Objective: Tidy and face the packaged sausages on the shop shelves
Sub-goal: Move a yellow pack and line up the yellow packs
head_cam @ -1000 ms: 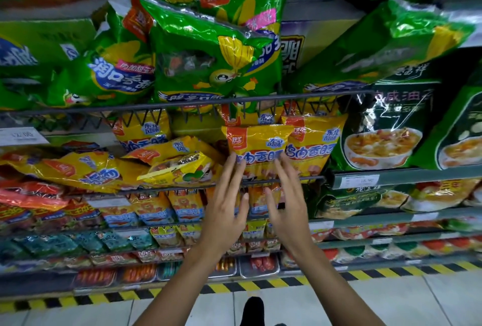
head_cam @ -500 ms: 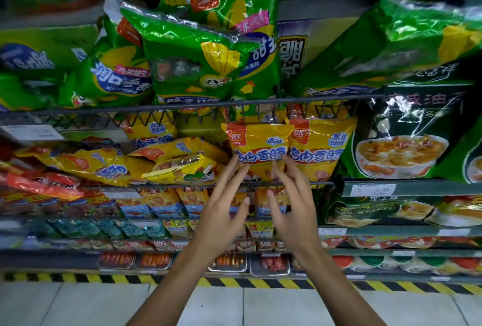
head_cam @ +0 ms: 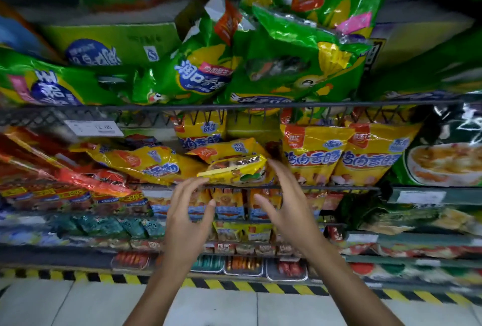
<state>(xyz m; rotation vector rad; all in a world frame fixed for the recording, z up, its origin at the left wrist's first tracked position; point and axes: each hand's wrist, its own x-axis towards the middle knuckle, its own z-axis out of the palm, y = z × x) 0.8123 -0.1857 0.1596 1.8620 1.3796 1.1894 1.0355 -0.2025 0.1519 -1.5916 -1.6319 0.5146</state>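
A: Shop wire shelf [head_cam: 326,188], flat yellow plastic sausage packet [head_cam: 236,170] slumped on its front rail, long axis sideways

B: Packet just above both; left hand [head_cam: 186,217] fingertips nearer, right hand [head_cam: 287,204] beside, fingers spread, nothing held

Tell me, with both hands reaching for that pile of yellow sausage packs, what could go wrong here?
Three things, perhaps. The tilted yellow pack lies loose on the pile at the shelf's front wire; a nudge from the left hand or right hand might slide it off. The two upright yellow packs beside it could topple if bumped. The green bags overhead lean out over the rail and might slip down.
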